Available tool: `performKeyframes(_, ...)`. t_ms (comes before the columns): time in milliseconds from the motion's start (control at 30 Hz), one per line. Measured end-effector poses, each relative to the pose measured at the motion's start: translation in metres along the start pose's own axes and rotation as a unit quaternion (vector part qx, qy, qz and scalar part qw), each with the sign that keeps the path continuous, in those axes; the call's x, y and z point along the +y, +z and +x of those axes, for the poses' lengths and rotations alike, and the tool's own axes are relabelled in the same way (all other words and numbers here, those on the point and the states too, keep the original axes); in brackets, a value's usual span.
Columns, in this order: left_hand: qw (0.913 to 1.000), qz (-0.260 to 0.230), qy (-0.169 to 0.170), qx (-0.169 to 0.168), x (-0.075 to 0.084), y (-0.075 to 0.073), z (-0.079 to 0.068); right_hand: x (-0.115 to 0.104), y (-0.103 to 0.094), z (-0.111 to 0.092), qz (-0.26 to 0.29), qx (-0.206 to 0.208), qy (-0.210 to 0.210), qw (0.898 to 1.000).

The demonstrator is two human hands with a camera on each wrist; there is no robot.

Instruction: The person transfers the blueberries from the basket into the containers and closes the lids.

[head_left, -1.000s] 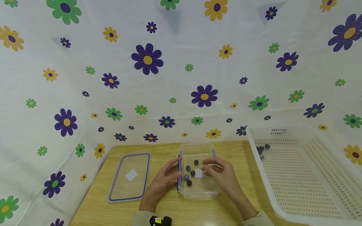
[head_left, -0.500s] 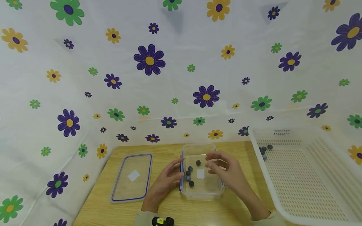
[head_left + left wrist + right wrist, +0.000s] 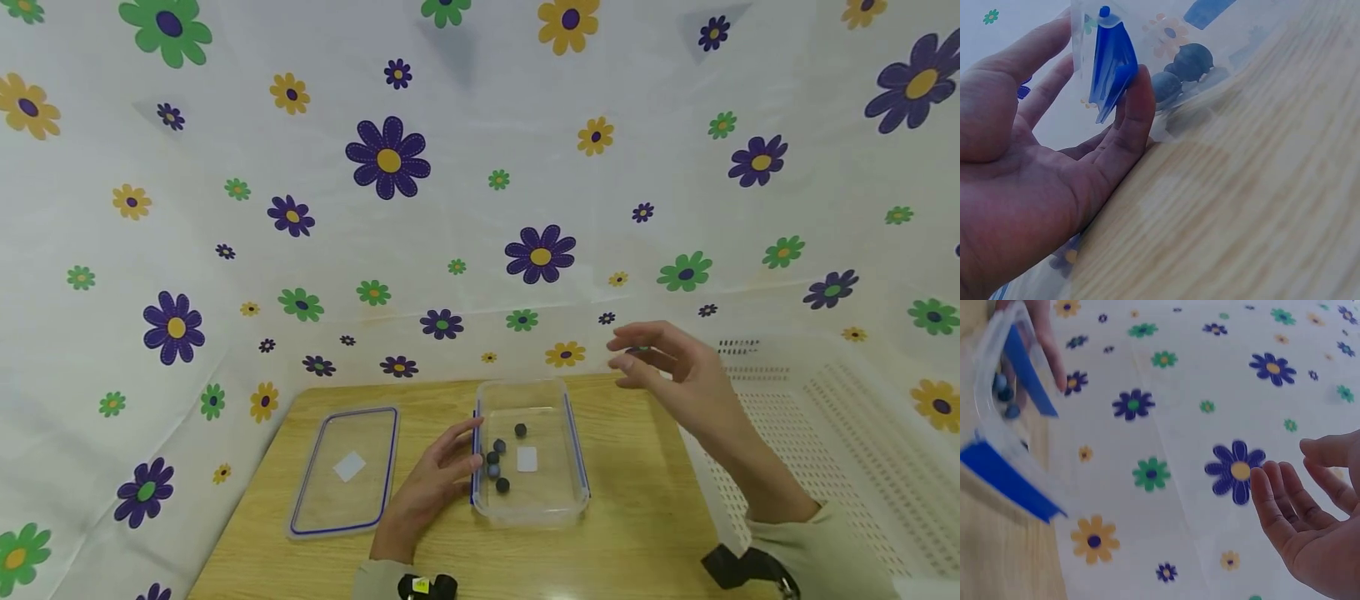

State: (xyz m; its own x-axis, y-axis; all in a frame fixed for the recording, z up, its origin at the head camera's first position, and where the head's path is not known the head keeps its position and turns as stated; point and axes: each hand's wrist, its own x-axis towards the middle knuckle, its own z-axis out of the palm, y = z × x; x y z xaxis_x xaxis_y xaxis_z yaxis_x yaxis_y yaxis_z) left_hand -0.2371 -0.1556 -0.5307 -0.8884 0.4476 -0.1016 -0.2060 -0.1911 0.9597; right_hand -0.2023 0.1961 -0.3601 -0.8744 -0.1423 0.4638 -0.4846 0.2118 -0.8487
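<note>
A clear plastic food container (image 3: 551, 493) with blue side latches stands uncovered on the table. Several dark blueberries (image 3: 502, 485) lie inside, mostly along its left wall, near a white square label (image 3: 527, 459). My left hand (image 3: 429, 493) rests against the container's left side, fingers spread and loosely bent; in the left wrist view a fingertip touches the blue latch (image 3: 1113, 72). Raised in the air between container and basket is my right hand (image 3: 686, 379), its fingers loosely bent. Nothing shows between those fingers (image 3: 1285, 506) in the right wrist view.
The container's clear lid (image 3: 333, 527), with a blue seal and a white label, lies flat on the left. A large white perforated basket (image 3: 862, 508) stands at right, partly covered by my right arm. Behind the table (image 3: 622, 533) hangs a flowered curtain (image 3: 465, 225).
My right hand has risen out from over the container and moved right, toward the basket. One blueberry has shifted left to join the others. The left hand has stayed at the container's side.
</note>
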Motion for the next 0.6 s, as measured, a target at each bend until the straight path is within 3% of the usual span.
performKeyframes(233, 1.0000, -0.002, -0.003, 0.001, 0.001, -0.001, 0.000, 0.018, -0.044, 0.015, -0.075, 0.025, -0.013, 0.997)
performKeyframes(600, 1.0000, 0.008, -0.001, 0.003, 0.002, 0.001, 0.000, 0.073, -0.088, 0.014, -0.091, 0.052, 0.070, 0.992)
